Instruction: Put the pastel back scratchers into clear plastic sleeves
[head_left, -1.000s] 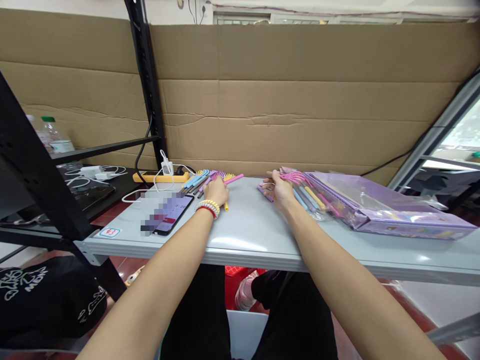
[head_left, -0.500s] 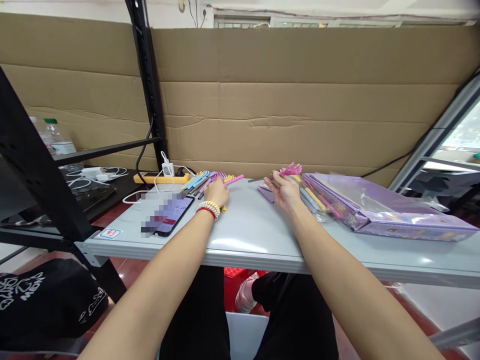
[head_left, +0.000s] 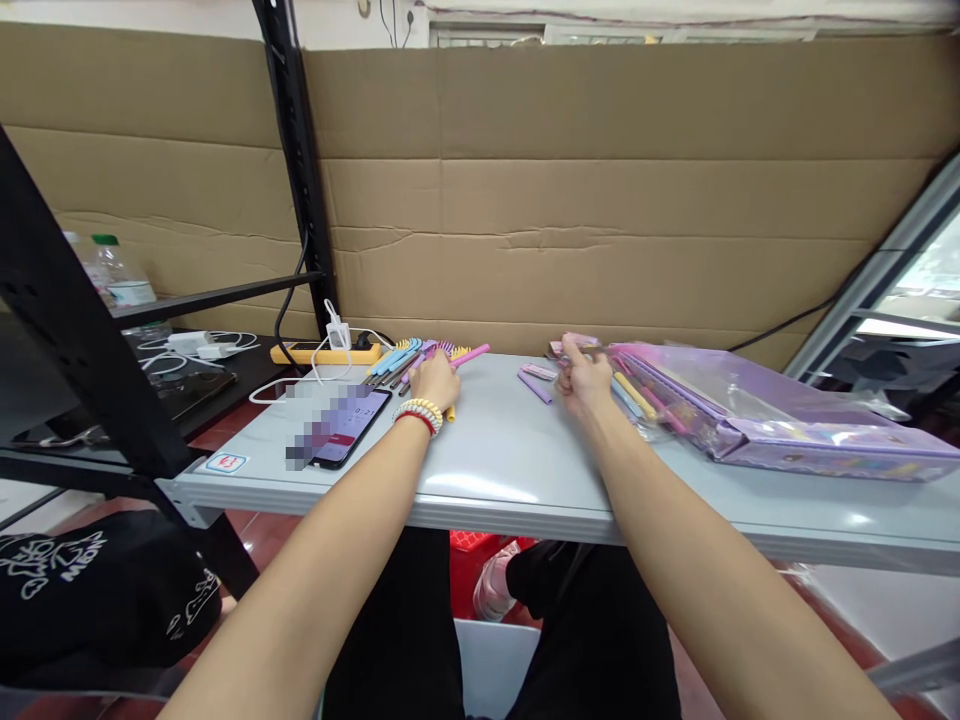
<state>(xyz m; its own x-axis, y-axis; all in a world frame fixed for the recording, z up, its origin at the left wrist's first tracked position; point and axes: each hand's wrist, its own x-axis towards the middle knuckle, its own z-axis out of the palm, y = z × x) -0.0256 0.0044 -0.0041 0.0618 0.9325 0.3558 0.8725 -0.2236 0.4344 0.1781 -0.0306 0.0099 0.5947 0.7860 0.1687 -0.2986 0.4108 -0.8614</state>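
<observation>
My left hand (head_left: 435, 380), with a beaded bracelet at the wrist, is closed over a spread of slim coloured pieces. A pink stick (head_left: 472, 355) pokes out to the right from its fingers. Beside it lie light blue pieces (head_left: 401, 357) with dark thin shafts, and purple fringed pieces (head_left: 439, 347). My right hand (head_left: 586, 382) has its fingers curled near the far edge; what they hold is mostly hidden. Left of this hand lie a purple tube (head_left: 534, 387) and a small pink-and-white piece (head_left: 540, 371). Yellow and blue sticks (head_left: 634, 396) lie in clear wrapping to its right.
A purple box in clear plastic (head_left: 810, 440) fills the right of the grey tabletop (head_left: 495, 450). A phone (head_left: 349, 425) lies at the left, near a yellow power strip (head_left: 300, 354) with white cables. Cardboard (head_left: 585, 190) walls the back; a black post (head_left: 296, 150) stands at left.
My right hand has turned over and its fingers have curled in; the pink fringed piece that stood up from it no longer shows clearly. My left hand has hardly moved.
</observation>
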